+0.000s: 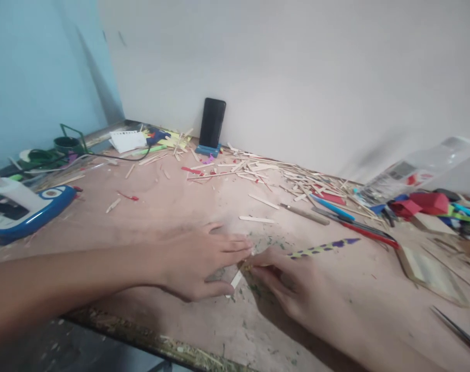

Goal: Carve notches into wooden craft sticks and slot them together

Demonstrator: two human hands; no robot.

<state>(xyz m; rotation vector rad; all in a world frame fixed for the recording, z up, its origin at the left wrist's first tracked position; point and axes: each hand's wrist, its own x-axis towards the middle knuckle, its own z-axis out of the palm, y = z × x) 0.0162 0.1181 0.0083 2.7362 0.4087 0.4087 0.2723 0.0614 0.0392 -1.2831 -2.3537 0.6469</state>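
My left hand (198, 261) lies flat on the table with its fingers stretched out and its thumb against a short wooden craft stick (237, 280). Part of that stick is hidden under the fingers. Close by on the right, my right hand (293, 279) is closed around a yellow-green pencil (316, 251) with purple spots. The pencil slants, and its purple end points away to the right. Its other end is by the craft stick, mostly covered by my fingers. Dark green specks lie on the table around both hands.
Loose craft sticks (254, 168) lie scattered along the wall. A phone (213, 123) stands upright on a blue holder (208, 150). At right are a blue pen (333, 207), a clear bottle (417, 170), wood blocks and dark scissors (457, 330). A blue-and-white device (33, 209) sits at left.
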